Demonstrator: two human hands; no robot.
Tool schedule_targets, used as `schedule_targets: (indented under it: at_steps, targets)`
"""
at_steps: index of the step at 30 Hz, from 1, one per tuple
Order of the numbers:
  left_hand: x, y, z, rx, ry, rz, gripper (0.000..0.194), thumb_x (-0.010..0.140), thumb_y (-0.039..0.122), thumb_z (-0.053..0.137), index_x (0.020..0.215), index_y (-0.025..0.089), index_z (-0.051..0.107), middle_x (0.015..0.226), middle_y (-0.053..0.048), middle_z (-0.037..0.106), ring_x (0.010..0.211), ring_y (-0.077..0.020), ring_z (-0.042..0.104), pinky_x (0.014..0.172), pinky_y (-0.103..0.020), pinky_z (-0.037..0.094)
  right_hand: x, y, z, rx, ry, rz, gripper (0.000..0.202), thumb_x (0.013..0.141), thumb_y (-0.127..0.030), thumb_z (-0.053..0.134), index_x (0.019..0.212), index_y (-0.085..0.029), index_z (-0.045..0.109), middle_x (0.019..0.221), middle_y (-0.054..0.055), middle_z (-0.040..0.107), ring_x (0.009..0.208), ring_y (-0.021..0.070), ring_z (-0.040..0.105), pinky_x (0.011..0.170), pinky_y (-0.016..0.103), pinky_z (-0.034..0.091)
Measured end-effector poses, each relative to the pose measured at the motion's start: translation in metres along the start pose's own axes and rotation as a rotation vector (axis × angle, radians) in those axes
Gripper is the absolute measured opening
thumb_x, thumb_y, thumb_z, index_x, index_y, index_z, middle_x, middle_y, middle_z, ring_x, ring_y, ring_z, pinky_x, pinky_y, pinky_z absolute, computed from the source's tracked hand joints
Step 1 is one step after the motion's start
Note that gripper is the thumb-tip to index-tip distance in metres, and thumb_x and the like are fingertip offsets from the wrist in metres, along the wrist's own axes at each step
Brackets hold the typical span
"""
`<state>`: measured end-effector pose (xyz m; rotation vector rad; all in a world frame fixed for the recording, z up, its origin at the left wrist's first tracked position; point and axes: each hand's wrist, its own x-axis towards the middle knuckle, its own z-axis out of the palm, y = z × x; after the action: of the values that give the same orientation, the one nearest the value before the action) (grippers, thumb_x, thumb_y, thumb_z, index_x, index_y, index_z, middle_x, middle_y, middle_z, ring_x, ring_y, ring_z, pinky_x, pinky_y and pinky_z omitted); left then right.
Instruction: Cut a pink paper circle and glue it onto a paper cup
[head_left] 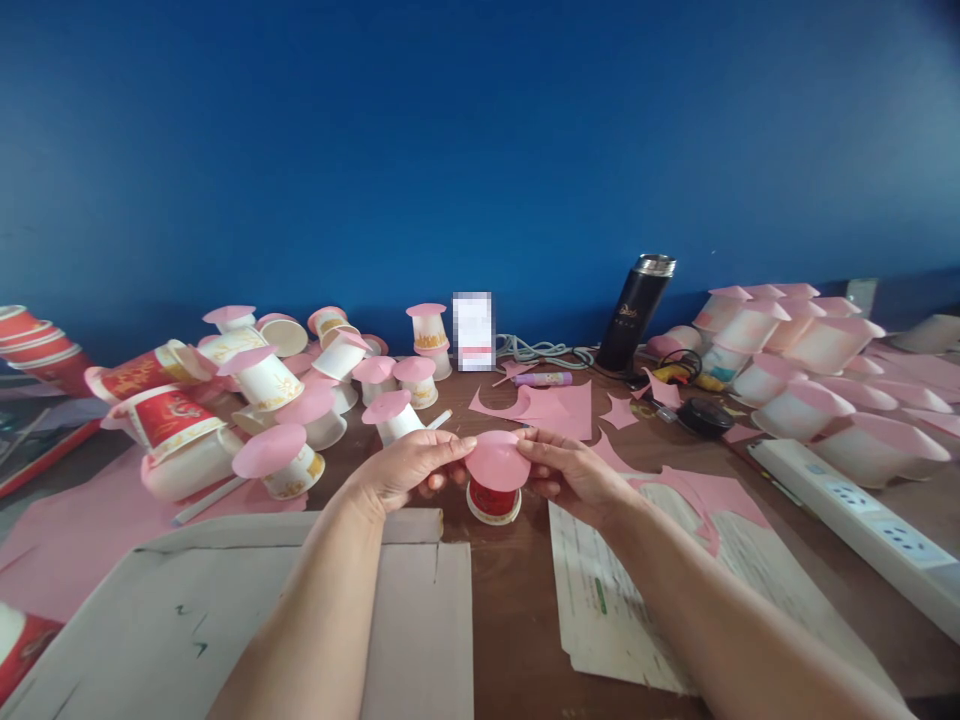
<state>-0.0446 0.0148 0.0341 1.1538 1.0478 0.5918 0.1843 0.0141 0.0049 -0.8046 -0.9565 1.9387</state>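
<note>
A pink paper disc (pixel 498 462) lies over the upturned base of a red paper cup (pixel 495 502), which stands rim-down on the brown table. My left hand (pixel 409 468) pinches the disc's left edge between thumb and fingers. On the opposite side, my right hand (pixel 566 470) grips the right edge the same way. The cup's white rim shows below the disc; its top is hidden under the paper. Whether the disc is stuck to the cup I cannot tell.
Cups with pink discs (pixel 274 455) are heaped at left, and more pink-topped cups (pixel 802 400) stack at right. A black flask (pixel 636 310), purple glue stick (pixel 541 379), paper scraps (pixel 559 408), power strip (pixel 862 520), cardboard (pixel 405 620) and printed sheet (pixel 622 600) lie around.
</note>
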Motion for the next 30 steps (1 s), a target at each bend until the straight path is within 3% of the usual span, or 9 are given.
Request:
schedule_targets:
  at_steps: [18, 23, 30]
  targets:
    - [0.0014, -0.0012, -0.0002, -0.026, -0.020, -0.033, 0.036, 0.067, 0.041, 0.076, 0.073, 0.013, 0.055, 0.070, -0.003, 0.061, 0.044, -0.0004, 0.034, 0.042, -0.018, 0.013, -0.0018, -0.0007, -0.0003, -0.059, 0.042, 0.035, 0.024, 0.074, -0.029, 0.078, 0.088, -0.015, 0.065, 0.063, -0.005, 0.048, 0.052, 0.0029, 0.040, 0.044, 0.013, 0.029]
    - [-0.0004, 0.0003, 0.0010, -0.021, -0.019, -0.027, 0.036, 0.068, 0.041, 0.076, 0.075, 0.013, 0.054, 0.080, -0.008, 0.066, 0.046, -0.0007, 0.037, 0.043, -0.018, 0.015, -0.0023, -0.0003, -0.0009, -0.101, 0.031, 0.027, 0.026, 0.074, -0.032, 0.078, 0.092, -0.018, 0.066, 0.071, -0.002, 0.059, 0.059, 0.0054, 0.052, 0.052, 0.016, 0.041]
    - [0.0002, 0.0012, 0.0004, -0.032, 0.012, -0.007, 0.036, 0.069, 0.041, 0.075, 0.075, 0.013, 0.053, 0.080, -0.006, 0.064, 0.047, -0.0012, 0.040, 0.042, -0.018, 0.017, 0.0001, 0.0018, 0.0022, -0.110, 0.046, -0.030, 0.023, 0.075, -0.035, 0.076, 0.090, -0.019, 0.067, 0.083, -0.001, 0.064, 0.073, 0.0077, 0.059, 0.067, 0.019, 0.047]
